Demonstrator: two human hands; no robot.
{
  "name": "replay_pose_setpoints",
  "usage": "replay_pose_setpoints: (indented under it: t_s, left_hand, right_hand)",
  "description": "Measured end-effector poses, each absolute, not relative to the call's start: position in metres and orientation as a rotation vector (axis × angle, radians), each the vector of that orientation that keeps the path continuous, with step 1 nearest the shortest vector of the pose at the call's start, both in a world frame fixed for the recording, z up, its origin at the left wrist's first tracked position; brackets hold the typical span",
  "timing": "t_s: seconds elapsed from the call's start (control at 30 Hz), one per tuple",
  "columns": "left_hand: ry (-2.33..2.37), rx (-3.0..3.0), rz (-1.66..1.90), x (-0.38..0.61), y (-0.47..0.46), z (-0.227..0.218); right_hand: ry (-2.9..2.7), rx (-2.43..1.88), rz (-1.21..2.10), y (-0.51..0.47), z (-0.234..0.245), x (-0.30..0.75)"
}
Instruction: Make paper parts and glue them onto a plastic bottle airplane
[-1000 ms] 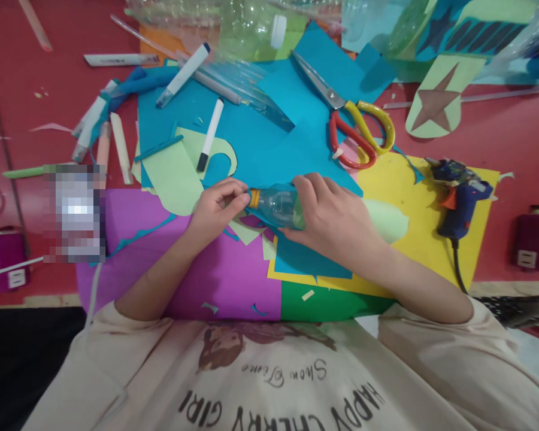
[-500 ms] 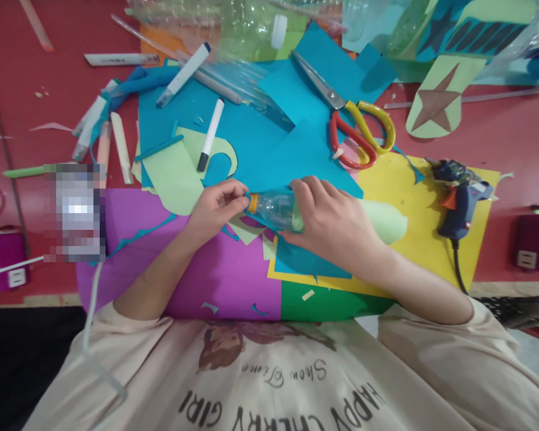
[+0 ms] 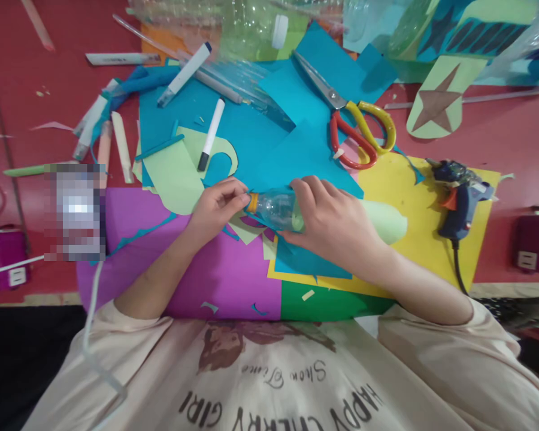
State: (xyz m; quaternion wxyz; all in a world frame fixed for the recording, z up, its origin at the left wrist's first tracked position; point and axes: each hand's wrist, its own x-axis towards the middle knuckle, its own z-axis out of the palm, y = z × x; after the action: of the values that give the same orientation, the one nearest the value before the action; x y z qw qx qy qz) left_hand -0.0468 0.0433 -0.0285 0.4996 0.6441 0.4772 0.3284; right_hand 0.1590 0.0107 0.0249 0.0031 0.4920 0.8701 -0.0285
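Observation:
A clear plastic bottle [image 3: 273,206] lies on its side over the paper sheets, its orange cap [image 3: 253,203] pointing left. Pale green paper [image 3: 384,221] wraps the wider part of the bottle. My right hand [image 3: 335,224] is closed over this wrapped body, fingers on the far side and thumb on the near side. At the cap end, my left hand [image 3: 220,206] is pinched, thumb against fingertips. A bit of blue shows at the cap beside those fingertips; whether the fingers hold it or the cap is hidden.
Scissors [image 3: 341,108] with red and yellow handles lie beyond the bottle. A glue gun [image 3: 462,197] rests on yellow paper [image 3: 431,251] at right. Markers [image 3: 211,134], blue sheets [image 3: 251,143], purple paper [image 3: 233,275] and clear bottles [image 3: 238,30] surround the hands. A white cable [image 3: 92,317] hangs at left.
Almost nothing differs. Both hands keep their hold, and the bottle stays in the same place.

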Motion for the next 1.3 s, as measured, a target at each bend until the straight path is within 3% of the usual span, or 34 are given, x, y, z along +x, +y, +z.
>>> replay_pose_setpoints:
  t_s: [1.3]
  left_hand:
    - [1.065, 1.682, 0.936, -0.0482, 0.0386, -0.0374]
  right_hand:
    - [2.741, 1.554, -0.129, 0.0119, 0.0271, 0.1636]
